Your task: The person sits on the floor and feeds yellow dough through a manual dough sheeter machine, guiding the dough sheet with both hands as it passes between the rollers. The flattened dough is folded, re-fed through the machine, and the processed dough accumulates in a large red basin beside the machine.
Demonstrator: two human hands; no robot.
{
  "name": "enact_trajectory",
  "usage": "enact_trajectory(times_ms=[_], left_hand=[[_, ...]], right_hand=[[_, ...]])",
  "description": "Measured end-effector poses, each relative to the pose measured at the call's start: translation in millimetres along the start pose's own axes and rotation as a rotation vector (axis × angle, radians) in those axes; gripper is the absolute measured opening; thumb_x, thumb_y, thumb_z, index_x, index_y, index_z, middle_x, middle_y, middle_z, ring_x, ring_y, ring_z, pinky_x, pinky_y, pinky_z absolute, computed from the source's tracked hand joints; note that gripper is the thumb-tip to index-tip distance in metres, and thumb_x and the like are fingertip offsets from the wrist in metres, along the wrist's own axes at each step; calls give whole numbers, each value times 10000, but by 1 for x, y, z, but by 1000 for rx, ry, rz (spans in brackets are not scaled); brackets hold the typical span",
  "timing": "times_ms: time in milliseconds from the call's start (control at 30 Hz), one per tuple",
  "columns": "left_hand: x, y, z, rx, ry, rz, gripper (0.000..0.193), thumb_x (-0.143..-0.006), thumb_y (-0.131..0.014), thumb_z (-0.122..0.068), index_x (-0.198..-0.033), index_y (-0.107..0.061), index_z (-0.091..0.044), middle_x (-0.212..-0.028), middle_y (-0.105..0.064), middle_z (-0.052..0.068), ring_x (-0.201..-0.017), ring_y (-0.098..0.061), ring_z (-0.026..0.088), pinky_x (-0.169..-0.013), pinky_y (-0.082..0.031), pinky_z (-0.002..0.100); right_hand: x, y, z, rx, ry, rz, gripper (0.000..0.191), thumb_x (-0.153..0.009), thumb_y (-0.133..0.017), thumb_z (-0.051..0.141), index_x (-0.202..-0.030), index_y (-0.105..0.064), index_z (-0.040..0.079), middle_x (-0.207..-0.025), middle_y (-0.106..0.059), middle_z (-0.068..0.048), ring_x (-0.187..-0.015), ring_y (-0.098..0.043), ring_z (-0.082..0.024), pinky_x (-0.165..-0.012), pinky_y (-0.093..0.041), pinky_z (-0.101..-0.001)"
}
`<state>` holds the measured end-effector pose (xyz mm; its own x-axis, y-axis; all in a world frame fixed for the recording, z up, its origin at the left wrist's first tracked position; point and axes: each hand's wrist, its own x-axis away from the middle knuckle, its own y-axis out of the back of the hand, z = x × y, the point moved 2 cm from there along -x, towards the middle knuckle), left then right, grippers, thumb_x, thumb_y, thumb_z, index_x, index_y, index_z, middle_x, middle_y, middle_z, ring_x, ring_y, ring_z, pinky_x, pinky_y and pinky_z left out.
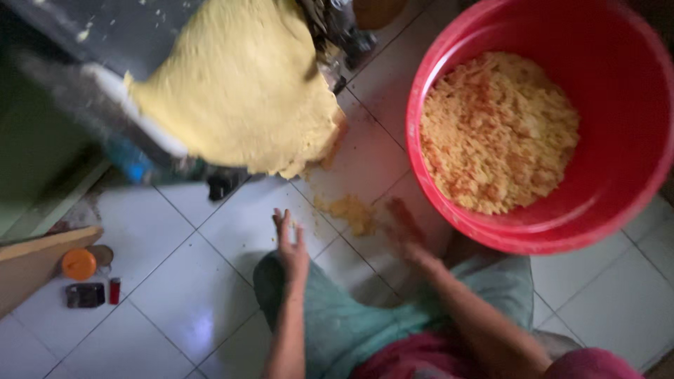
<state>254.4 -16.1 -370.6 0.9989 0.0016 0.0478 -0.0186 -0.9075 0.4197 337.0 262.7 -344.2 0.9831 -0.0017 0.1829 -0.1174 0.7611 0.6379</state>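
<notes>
Floor: glossy white square tiles, dark grout lines running diagonally, pale sheen of light reflected near lower left. Dim room, light soft and uneven. Upper left: dark grey machine body, blurred, flecked with pale crumbs. Left edge: greenish surface, in shadow. Wooden board lying low at left, beside it orange lid, small dark flat object, red lighter on tiles.

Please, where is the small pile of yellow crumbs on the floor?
In the head view, the small crumb pile lies on the white tiled floor, between the left hand and right hand, beside the red tub.
</notes>
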Motion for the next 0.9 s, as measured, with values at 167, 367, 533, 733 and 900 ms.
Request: enact_trajectory(times_ms=[167, 367, 533, 733, 900], left_hand=[[31, 102, 17, -112, -76, -275, 52, -979, -690, -42, -1013, -661, -15, -1147, -737, 137, -1131, -693, 222, -1038, -543, 383], [93, 160, 62, 150, 87, -431, 223, -1001, -621, -17, -1223, -637, -1, -1273, -654, 143, -1189, -623, 252, -1037, -526, 366], [183, 135, 73, 32, 38, -156, 303, -978, -630, -84, -1270, -609, -9, -1336, -603, 141, -1247, -564, 262, -1066, -477, 391], [315, 153, 41, 95, -67, 454, 409, -950, -640, -165, -1327, -576, -18, -1412, -542, 138, -1317, -493, 275, -1101, -418, 421], [273, 121, 35, 182, -232, 799, 502, -927, -649, -232, -1374, -548, -26, -1475, -491, 135, -1376, -434, 285, -1130, -369, 446]], right_hand=[[79, 49, -81, 152, -210, -153, 779, -955, -551, 338, -1605, -241, 40, -1689, -145, -223, -1572, -64, -380, -1233, -65, -569], [121, 9, -84, 32, -471, -396, 786, -1006, -493, 432, -1615, -231, 11, -1704, -127, -229, -1586, -55, -382, -1236, -58, -602], [116, -52, -77, -64, -683, -666, 809, -1049, -444, 511, -1623, -222, -14, -1716, -112, -234, -1598, -48, -384, -1238, -52, -630], [83, -100, -83, 443, -985, -558, 893, -1072, -436, 604, -1650, -147, -12, -1734, -54, -215, -1617, -13, -364, -1280, -28, -597], [-11, -142, -21, 288, -487, -537, 919, -1086, -500, 507, -1655, 4, -9, -1740, 55, -222, -1617, 74, -372, -1291, 65, -543]])
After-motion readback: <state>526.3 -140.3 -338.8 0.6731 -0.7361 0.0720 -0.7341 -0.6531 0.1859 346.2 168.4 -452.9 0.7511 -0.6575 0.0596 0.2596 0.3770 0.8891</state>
